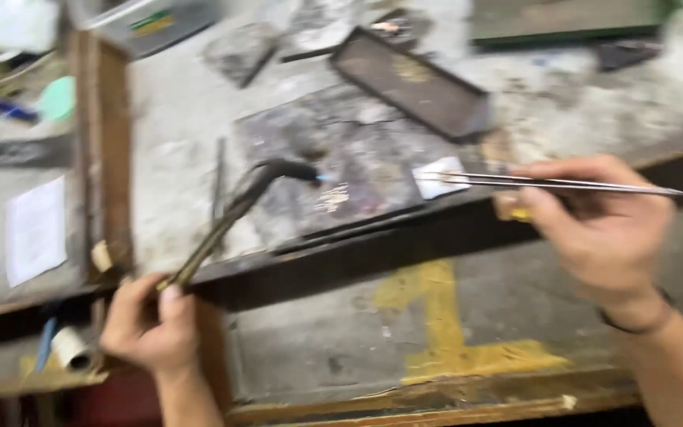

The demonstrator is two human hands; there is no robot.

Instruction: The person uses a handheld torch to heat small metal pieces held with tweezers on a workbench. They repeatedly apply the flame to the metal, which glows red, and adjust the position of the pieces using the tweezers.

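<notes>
My left hand grips the lower end of a thin torch whose curved black tip points right, over a dark scorched slab. A small blue flame shows at the tip. My right hand holds long metal tweezers pointing left. Their tips reach a small pale metal piece at the slab's right edge. A pale glinting patch lies on the slab just below the flame. The picture is blurred by motion.
A dark rectangular tray lies behind the slab. At left, a wooden post divides the bench; beyond it lie a white paper and a green round object. Below the bench is a drawer floor with yellow paint.
</notes>
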